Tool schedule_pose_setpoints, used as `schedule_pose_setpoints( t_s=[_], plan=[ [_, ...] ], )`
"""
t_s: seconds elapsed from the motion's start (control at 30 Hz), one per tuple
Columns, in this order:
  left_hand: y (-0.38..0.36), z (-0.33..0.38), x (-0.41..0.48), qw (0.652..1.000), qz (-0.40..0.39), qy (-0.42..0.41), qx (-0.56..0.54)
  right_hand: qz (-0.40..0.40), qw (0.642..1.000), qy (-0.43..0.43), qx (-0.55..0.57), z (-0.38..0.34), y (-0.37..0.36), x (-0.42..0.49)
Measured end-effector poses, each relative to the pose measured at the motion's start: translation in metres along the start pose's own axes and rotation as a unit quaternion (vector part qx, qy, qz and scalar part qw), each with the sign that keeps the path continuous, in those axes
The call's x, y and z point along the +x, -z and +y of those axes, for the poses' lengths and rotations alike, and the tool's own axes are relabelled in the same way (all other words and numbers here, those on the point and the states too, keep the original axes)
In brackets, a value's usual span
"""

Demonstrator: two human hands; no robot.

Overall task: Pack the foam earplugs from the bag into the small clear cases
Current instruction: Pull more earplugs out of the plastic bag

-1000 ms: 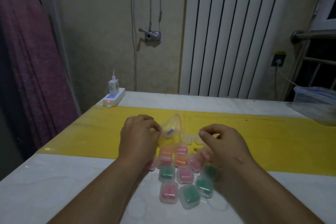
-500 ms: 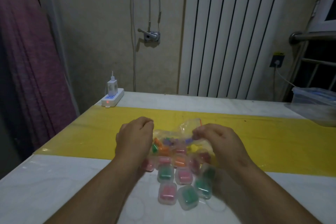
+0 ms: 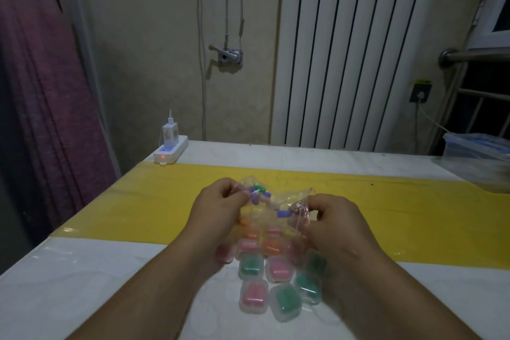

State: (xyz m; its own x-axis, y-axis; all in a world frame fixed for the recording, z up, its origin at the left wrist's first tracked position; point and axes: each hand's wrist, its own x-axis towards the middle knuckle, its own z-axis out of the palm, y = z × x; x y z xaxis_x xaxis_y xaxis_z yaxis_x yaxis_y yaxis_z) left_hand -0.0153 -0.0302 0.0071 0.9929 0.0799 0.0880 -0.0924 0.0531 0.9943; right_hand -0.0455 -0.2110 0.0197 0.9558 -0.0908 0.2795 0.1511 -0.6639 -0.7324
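Note:
A clear zip bag (image 3: 271,208) with loose foam earplugs (image 3: 259,194) in green, purple, blue and orange hangs between my hands above the table. My left hand (image 3: 214,212) pinches the bag's left edge. My right hand (image 3: 332,222) pinches its right edge near the red zip strip. Below the bag lie several small clear cases (image 3: 253,295), holding pink, green or orange earplugs. The bag and my hands hide some of the cases.
The white table (image 3: 82,284) carries a yellow strip (image 3: 414,210) across its middle. A white power strip with a charger (image 3: 171,150) sits at the far left corner. A clear plastic box (image 3: 480,157) stands at the far right. A radiator lines the back wall.
Both hands took the bag and pulled it wide between them. It has risen a little, and the earplugs have gathered toward its upper left.

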Motion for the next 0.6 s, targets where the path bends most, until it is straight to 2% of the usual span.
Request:
schedule_pose_setpoints(
  t_s=[0.07,0.17,0.3,0.4,0.6],
  plan=[
    [0.000,0.005,-0.002,0.999,-0.017,-0.018,-0.029,0.020,0.999,0.045,-0.007,-0.004,0.001,-0.002],
    [-0.001,0.008,-0.005,0.995,-0.048,0.003,-0.092,0.017,0.995,0.092,-0.044,-0.012,0.004,-0.009],
    [-0.003,0.010,-0.005,0.993,-0.073,0.005,-0.096,0.007,0.972,0.169,-0.160,-0.015,0.004,-0.010],
    [-0.003,0.010,-0.003,0.991,-0.086,0.007,-0.100,-0.016,0.966,0.142,-0.213,-0.013,0.004,-0.009],
    [-0.005,0.011,-0.006,0.981,-0.134,0.040,-0.138,-0.030,0.969,0.119,-0.212,-0.012,0.004,-0.009]
  ],
)
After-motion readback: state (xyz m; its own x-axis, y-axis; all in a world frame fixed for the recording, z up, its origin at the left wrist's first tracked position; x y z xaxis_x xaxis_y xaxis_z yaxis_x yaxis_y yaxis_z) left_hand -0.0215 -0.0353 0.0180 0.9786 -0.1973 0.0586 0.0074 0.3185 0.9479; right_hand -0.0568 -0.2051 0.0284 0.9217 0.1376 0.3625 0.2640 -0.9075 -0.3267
